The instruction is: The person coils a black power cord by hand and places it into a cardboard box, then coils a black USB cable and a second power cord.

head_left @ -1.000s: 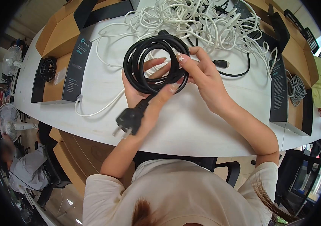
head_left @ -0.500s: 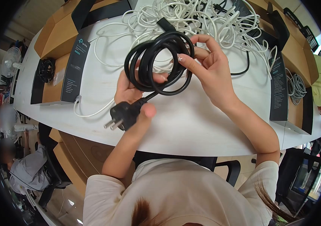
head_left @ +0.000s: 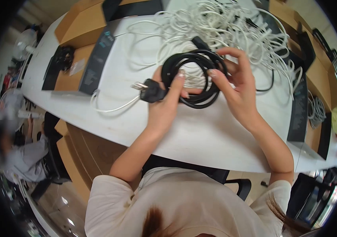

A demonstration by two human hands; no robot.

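A black power cord (head_left: 200,103) is wound into a loose coil and held up over the white table (head_left: 216,134). My left hand (head_left: 168,94) grips the coil's left side, thumb across the loops and fingers behind. Beside that hand the cord's plug (head_left: 151,91) sticks out to the left, its metal prongs bare. My right hand (head_left: 237,85) closes on the right side of the coil, thumb in front. At the top, the black connector end (head_left: 200,42) points up and away from the loops.
A large tangle of white cables (head_left: 231,31) covers the table's far side. An open box (head_left: 97,59) at left contains a black cable bundle (head_left: 62,58); another open box (head_left: 299,106) at right contains a grey cable coil (head_left: 317,112). A person (head_left: 28,158) sits at far left.
The coil appears farther right and a little lower. My left hand has turned, its thumb now over the loops, and the plug has swung from pointing down-left to pointing left.
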